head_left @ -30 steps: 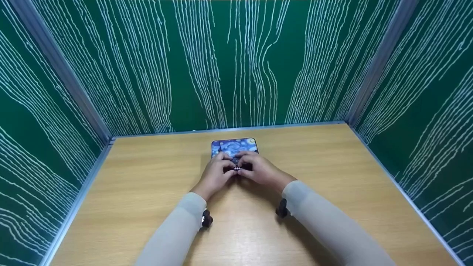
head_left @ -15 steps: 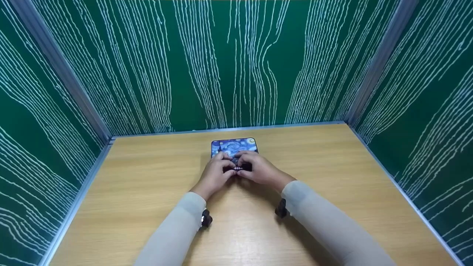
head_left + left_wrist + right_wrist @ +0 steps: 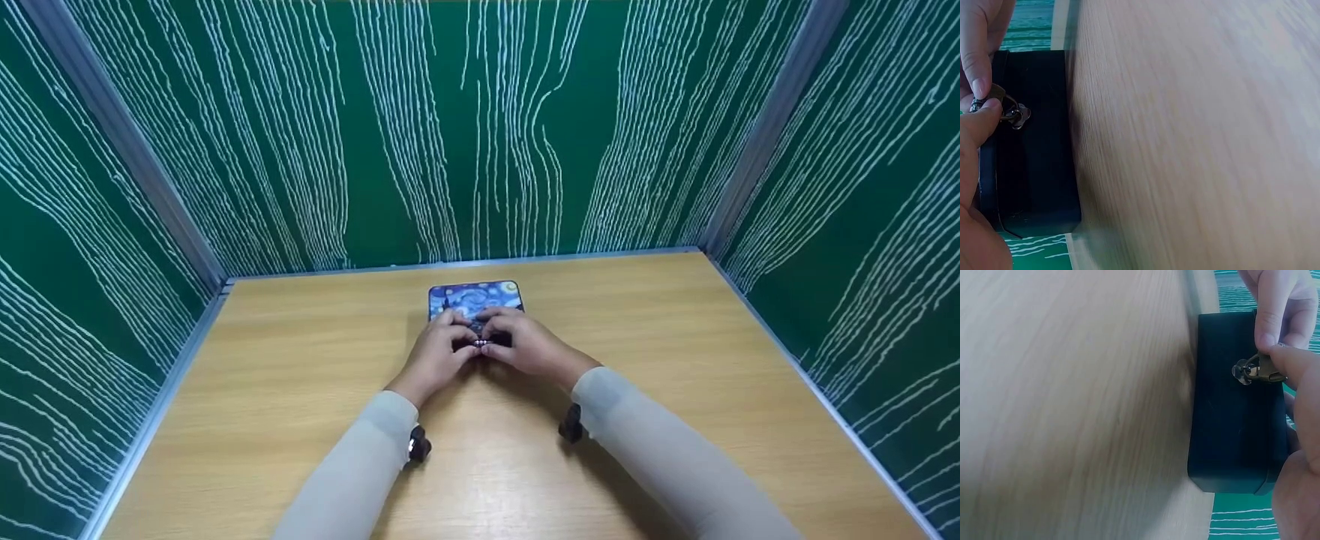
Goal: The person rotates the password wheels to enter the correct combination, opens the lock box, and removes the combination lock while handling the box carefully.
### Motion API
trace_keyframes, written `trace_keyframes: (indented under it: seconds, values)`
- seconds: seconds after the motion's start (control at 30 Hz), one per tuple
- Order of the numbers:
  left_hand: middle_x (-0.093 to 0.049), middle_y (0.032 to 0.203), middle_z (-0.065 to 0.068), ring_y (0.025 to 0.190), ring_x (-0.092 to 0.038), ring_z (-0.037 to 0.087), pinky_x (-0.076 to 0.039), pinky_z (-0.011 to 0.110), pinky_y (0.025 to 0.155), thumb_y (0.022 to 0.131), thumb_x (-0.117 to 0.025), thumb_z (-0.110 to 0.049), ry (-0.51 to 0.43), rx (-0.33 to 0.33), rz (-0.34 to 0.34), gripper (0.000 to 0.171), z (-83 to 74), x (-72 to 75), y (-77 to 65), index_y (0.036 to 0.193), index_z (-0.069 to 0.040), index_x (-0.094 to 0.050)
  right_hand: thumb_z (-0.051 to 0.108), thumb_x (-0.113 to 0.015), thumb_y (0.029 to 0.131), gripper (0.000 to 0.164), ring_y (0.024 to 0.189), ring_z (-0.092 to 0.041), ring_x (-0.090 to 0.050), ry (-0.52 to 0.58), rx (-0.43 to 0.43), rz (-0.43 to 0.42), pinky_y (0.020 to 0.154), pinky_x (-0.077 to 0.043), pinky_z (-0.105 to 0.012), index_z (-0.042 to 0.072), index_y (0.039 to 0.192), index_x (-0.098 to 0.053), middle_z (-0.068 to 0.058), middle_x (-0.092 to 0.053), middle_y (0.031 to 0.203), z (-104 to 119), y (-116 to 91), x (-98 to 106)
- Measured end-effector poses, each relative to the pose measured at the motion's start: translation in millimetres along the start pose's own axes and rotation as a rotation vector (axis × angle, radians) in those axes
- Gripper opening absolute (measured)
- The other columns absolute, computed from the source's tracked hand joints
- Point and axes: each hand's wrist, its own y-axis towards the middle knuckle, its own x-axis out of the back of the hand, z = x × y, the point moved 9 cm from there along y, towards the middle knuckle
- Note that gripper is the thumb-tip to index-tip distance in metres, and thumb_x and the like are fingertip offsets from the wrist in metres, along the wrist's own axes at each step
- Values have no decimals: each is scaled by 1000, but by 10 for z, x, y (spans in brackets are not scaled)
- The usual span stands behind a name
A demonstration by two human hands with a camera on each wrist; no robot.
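Note:
A dark box with a blue swirling night-sky painting on its lid stands near the back of the table. From the metal hasp on its front hangs a small brass-coloured combination padlock. My left hand pinches one end of this padlock between thumb and bent index finger. On the other end, thumb and index finger of my right hand pinch likewise. Both thumbs nearly meet in front, and a row of small light marks shows between them. Other fingers of both hands lie over the lid's front part.
The box rests on a wooden table with metal-edged borders. Green panels with wavy white lines rise at the back and both sides. A small black device sits at the left wrist, another black device at the right.

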Motion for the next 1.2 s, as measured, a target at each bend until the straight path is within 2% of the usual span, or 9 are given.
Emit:
trace_keyframes:
  seconds: [0.13,0.3,0.47,1.0,1.2]
  values:
    - [-66,133,6,130,-64,29,-52,49,119,102,-85,-16,6,-11,-2,10,-10,-1,-2,109,-9,-88,19,-82,105,10,152,-38,-61,-9,17,-11,129,-50,-54,11,110,-78,-15,-67,159,20,-2,10]
    - [-66,131,6,128,-65,29,-52,49,118,102,-86,-17,-2,-16,-12,10,-7,6,-9,107,-9,-88,19,-85,104,12,153,-35,-61,9,-8,-13,129,-50,-53,14,109,-76,-14,-67,159,-5,-7,8]
    - [-65,130,6,128,-65,28,-53,48,118,103,-84,-15,-10,-14,-8,9,9,-2,-10,109,-9,-88,16,-83,104,8,154,-36,-60,23,-23,-12,130,-49,-53,15,108,-76,-14,-65,161,-28,-8,-5]
    - [-65,132,5,129,-64,28,-52,48,120,103,-84,-16,-17,3,-3,9,7,5,-12,109,-10,-88,18,-80,107,7,153,-37,-60,-26,13,-8,130,-49,-54,11,110,-80,-15,-66,161,9,0,4]
    - [-64,127,4,126,-64,27,-52,49,117,102,-86,-17,0,-14,-12,9,-2,8,-11,107,-11,-88,20,-83,105,12,153,-37,-60,-20,20,-13,129,-50,-54,11,111,-78,-15,-67,160,19,-4,9]
